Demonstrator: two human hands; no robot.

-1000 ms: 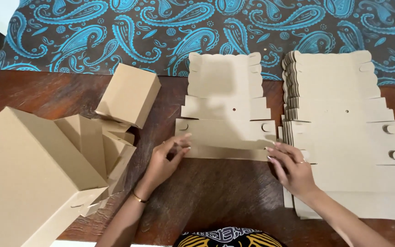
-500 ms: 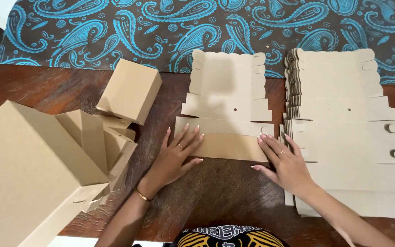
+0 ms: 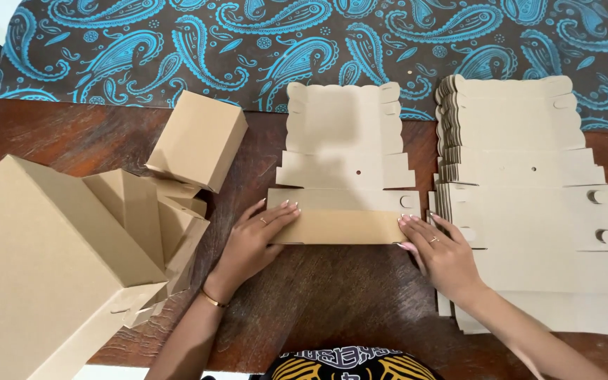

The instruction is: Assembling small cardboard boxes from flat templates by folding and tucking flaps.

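Note:
A flat die-cut cardboard box blank (image 3: pixel 343 141) lies on the dark wooden table (image 3: pixel 332 295) in front of me. Its near flap (image 3: pixel 343 225) is folded over toward the far side. My left hand (image 3: pixel 251 243) lies flat with its fingertips pressing the flap's left end. My right hand (image 3: pixel 441 253) rests flat at the flap's right end, fingertips touching the edge. Both hands have their fingers extended and grip nothing.
A stack of several flat cardboard blanks (image 3: pixel 529 197) lies at the right. Folded brown boxes sit at the left: a small one (image 3: pixel 198 141), a large one (image 3: pixel 29 260), and open ones (image 3: pixel 156 218) between. A blue paisley cloth (image 3: pixel 248 42) covers the far side.
The near flap has been folded over and pressed down. Both hands slid outward along it toward its two ends.

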